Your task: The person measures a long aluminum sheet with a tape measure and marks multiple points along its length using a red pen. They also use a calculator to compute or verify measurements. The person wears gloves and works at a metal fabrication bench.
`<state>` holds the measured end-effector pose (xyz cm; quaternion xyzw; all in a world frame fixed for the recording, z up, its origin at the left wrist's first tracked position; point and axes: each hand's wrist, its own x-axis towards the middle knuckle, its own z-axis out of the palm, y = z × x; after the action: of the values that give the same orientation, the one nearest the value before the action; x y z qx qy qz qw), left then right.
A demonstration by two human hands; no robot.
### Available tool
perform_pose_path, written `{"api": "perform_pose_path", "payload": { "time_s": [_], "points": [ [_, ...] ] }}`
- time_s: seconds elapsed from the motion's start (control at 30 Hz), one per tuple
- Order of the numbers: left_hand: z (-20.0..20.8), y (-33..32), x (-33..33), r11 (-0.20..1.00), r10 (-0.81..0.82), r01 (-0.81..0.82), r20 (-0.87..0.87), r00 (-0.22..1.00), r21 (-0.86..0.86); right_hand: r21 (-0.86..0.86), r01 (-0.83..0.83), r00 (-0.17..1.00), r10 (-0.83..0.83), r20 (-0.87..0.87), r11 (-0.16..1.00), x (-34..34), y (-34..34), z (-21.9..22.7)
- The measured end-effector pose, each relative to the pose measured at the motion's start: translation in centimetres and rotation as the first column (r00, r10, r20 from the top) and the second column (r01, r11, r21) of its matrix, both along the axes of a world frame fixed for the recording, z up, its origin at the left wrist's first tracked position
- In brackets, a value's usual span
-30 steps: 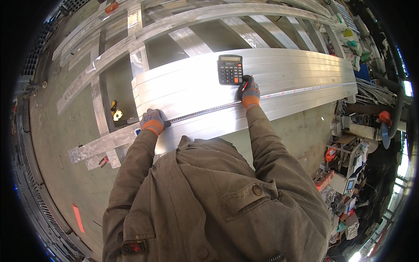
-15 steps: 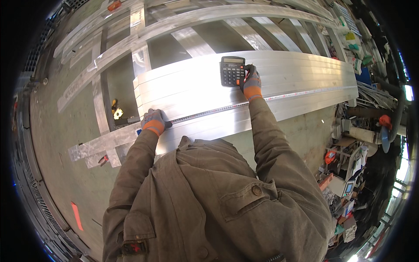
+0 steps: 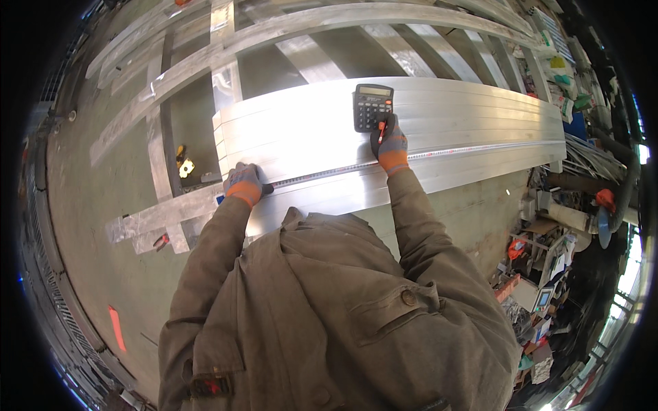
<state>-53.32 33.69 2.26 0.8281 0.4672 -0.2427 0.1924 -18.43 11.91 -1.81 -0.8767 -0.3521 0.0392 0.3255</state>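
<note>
A measuring tape's blade (image 3: pixel 343 169) lies stretched along a stack of long silvery metal profiles (image 3: pixel 301 130). At its left end my left hand (image 3: pixel 245 183), in a grey and orange glove, is closed over it, thumb by the blade. A small blue piece (image 3: pixel 220 199) shows beside that hand; the rest of it is hidden. Farther right, a black calculator (image 3: pixel 372 109) lies on the profiles. My gloved right hand (image 3: pixel 393 145) is at its lower right corner, fingers closed around a slim red-orange pen-like thing (image 3: pixel 381 131) whose kind is unclear.
Beyond the stack stands a frame of metal bars (image 3: pixel 295 31) with gaps between them. A yellow tool (image 3: pixel 185 166) and red-handled pliers (image 3: pixel 161 242) lie at left. A red strip (image 3: pixel 118 329) is on the floor. Boxes and a small screen (image 3: pixel 544 299) crowd the right.
My right hand has drawn back toward me, from the calculator's right side to its lower corner, and the red-orange thing now shows. My left hand stays at the tape's end.
</note>
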Motion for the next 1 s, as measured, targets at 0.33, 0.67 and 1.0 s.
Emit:
{"api": "perform_pose_path", "payload": {
  "time_s": [0.33,0.67,1.0],
  "points": [
    [0.5,-0.1,0.0,1.0,-0.007,0.007,-0.043,0.999,-0.02,0.155,-0.027,1.0,0.029,-0.007,0.987,-0.8,1.1,0.5],
    [1.0,-0.2,0.6,1.0,-0.003,0.0,-0.098,0.995,-0.027,0.134,0.007,1.0,-0.005,-0.017,0.991,-0.5,0.3,-0.2],
    [0.8,-0.1,0.4,0.999,0.005,-0.009,-0.097,0.995,-0.041,0.097,0.029,0.998,-0.025,-0.05,0.995,-0.3,-0.1,-1.0]
  ]
}}
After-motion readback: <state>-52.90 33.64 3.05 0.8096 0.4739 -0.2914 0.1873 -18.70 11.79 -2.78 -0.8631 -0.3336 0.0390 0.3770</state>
